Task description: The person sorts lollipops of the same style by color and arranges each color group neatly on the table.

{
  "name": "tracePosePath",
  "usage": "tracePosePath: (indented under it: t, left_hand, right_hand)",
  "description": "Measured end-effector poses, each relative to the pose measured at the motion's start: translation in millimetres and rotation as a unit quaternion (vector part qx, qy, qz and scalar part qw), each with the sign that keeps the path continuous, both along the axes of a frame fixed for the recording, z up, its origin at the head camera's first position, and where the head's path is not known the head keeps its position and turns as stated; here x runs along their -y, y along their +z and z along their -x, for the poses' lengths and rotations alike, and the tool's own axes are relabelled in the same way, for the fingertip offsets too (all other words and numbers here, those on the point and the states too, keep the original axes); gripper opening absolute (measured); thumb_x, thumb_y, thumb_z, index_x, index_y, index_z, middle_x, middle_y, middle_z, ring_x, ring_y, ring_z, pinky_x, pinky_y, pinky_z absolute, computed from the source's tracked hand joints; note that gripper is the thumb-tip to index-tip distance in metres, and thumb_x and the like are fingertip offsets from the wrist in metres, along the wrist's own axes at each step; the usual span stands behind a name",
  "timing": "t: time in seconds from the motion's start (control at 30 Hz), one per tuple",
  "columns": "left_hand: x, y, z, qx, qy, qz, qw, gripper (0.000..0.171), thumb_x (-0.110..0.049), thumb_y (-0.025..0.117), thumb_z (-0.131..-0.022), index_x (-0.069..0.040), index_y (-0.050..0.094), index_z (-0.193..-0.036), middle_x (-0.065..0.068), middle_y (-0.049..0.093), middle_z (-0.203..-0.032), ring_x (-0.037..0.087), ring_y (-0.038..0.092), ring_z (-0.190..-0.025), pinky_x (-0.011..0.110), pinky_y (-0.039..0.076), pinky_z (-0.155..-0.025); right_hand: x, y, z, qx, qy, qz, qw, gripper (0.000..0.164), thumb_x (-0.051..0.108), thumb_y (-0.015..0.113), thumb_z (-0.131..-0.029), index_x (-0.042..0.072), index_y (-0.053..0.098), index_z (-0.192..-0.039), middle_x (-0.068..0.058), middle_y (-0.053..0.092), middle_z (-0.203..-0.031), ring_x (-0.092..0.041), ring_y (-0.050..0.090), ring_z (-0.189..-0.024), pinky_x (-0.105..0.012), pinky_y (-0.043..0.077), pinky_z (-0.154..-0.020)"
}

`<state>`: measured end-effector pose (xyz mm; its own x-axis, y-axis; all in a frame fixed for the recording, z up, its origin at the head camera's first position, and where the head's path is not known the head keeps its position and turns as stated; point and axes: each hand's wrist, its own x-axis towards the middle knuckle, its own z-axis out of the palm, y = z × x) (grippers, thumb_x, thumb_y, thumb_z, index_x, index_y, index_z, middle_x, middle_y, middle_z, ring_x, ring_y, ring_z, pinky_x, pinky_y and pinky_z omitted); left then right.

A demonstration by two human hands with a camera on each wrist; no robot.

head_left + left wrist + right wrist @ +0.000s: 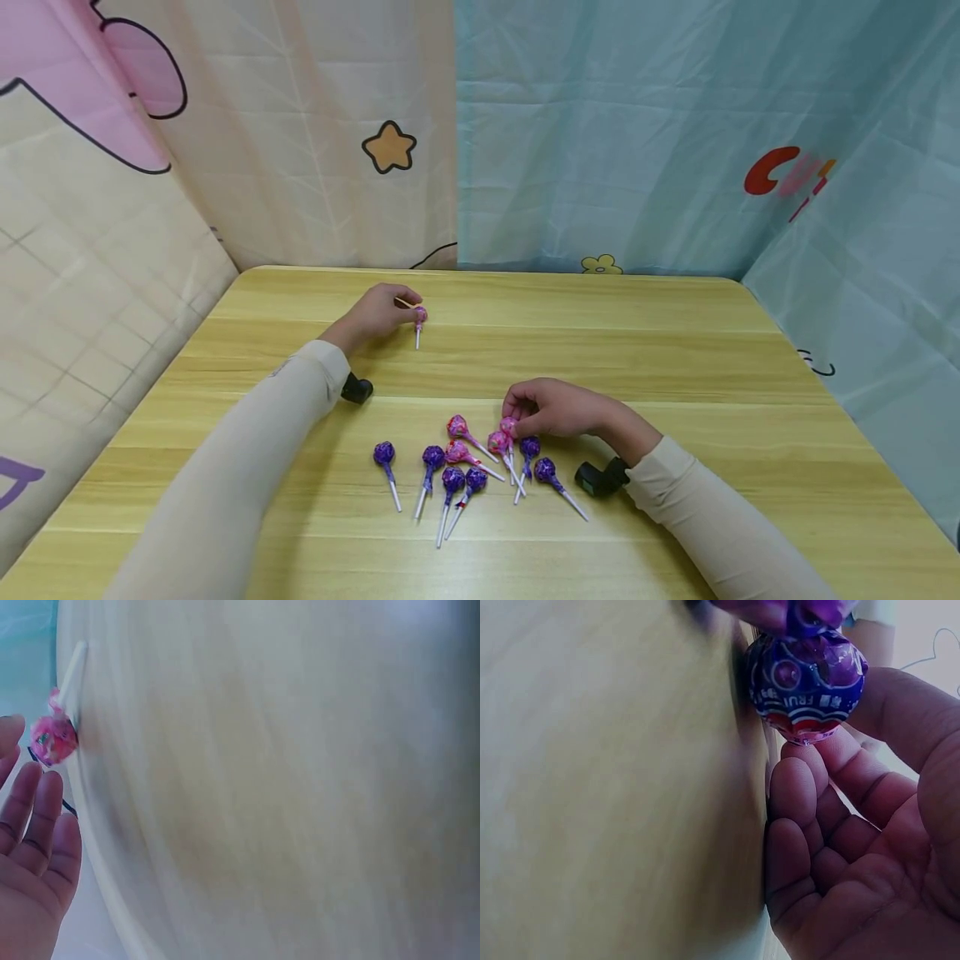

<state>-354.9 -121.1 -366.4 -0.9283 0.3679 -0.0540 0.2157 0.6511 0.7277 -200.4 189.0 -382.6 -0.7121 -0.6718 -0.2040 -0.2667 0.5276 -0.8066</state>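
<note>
Currently left grip point(382, 311) pinches a pink lollipop point(421, 315) at its fingertips, right grip point(558, 408) a second lollipop point(508, 427)

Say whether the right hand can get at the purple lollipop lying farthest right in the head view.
Probably yes: the right hand is close by and nothing lies over that purple lollipop, though the hand appears to pinch a pink lollipop and may need to release it first.

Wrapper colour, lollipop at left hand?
Lollipop wrapper: mostly pink, shown best in left wrist view.
</note>
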Motion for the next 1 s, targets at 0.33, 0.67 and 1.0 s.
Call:
tracePosePath:
  t: [0.33, 0.67, 1.0]
  left_hand:
    - [-2.3, 7.1, -10.7, -0.013, -0.020, -0.011, 0.9996, 0.029, -0.016, 0.067, -0.096, 0.000, 0.065, -0.120, 0.013, 0.066, -0.116, 0.029, 0.060, -0.109, 0.043, 0.046, -0.097]
    - [-14.4, 10.0, -42.5, -0.024, -0.059, -0.002, 0.9980, 0.033, -0.022, 0.069, -0.095, -0.003, 0.067, -0.121, 0.008, 0.065, -0.112, 0.025, 0.059, -0.104, 0.038, 0.051, -0.084]
    - [-24.6, 19.5, -76.1, -0.042, -0.107, -0.028, 0.9930, 0.033, -0.021, 0.070, -0.094, -0.004, 0.066, -0.121, 0.007, 0.065, -0.113, 0.021, 0.060, -0.106, 0.039, 0.052, -0.089]
  right_hand:
    - [-0.8, 1.2, -1.5, 0.001, -0.005, 0.000, 1.000, 0.008, 0.012, 0.068, -0.094, 0.008, 0.064, -0.100, -0.002, 0.059, -0.084, -0.015, 0.052, -0.075, -0.030, 0.045, -0.067]
    - [-3.4, 2.4, 0.9, -0.003, -0.003, -0.004, 1.000, 0.006, 0.013, 0.068, -0.094, 0.011, 0.064, -0.099, -0.001, 0.060, -0.084, -0.015, 0.053, -0.075, -0.029, 0.046, -0.067]
    - [-4.9, 1.2, 3.4, -0.003, -0.002, -0.003, 1.000, 0.007, 0.013, 0.068, -0.094, 0.010, 0.064, -0.099, -0.001, 0.059, -0.084, -0.015, 0.053, -0.075, -0.029, 0.046, -0.066]
